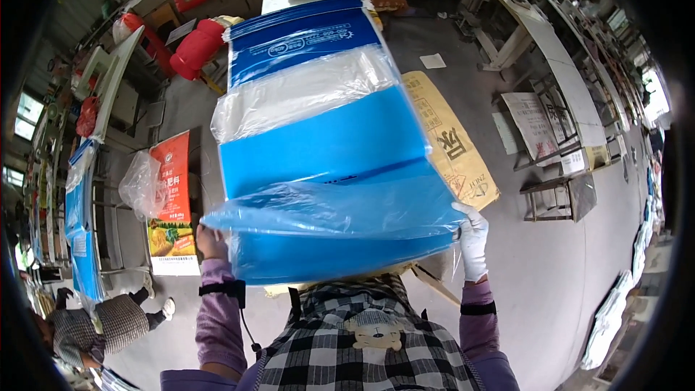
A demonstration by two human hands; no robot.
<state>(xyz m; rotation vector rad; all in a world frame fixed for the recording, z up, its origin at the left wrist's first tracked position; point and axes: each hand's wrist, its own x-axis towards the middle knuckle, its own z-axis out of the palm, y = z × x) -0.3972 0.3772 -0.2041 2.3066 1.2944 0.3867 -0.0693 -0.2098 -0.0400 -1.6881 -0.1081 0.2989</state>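
Two hands (212, 242) (474, 239) gripping blue plastic sack (326, 152), clear liner (304, 87) inside

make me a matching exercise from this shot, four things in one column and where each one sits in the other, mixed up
Things:
1. blue sack
2. right hand
3. orange sack
4. yellow sack

Places:
a. on the floor right of the blue sack
b. flat on a stand at the left
c. held up in the middle, a clear liner over it
d. gloved white, at the sack's lower right corner

Pairs: 1-c, 2-d, 3-b, 4-a
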